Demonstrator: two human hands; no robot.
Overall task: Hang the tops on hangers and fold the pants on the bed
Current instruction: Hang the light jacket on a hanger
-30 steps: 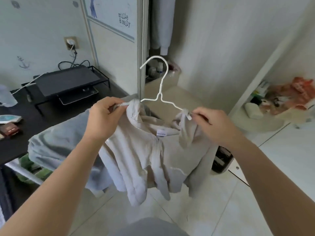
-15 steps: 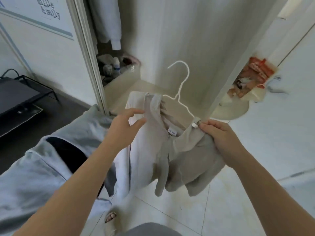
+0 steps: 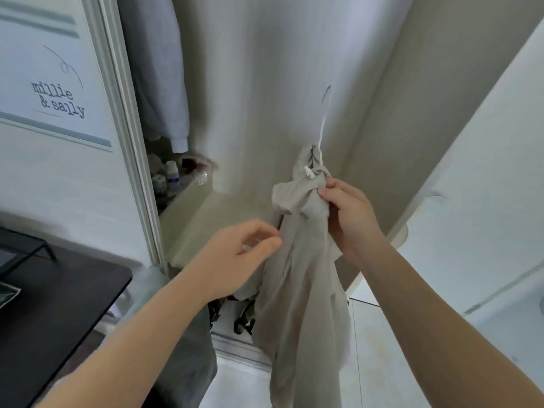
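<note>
right hand: we see it gripping the bunched beige top below the white hanger
left hand: relaxed, holds nothing, thumb tip beside the top

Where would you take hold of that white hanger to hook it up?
Probably by the bare wire neck of the white hanger, just under its hook, fingers coming from the left. It stands nearly upright above the bunched beige top, which buries the arms, and the right hand grips the right side.
</note>
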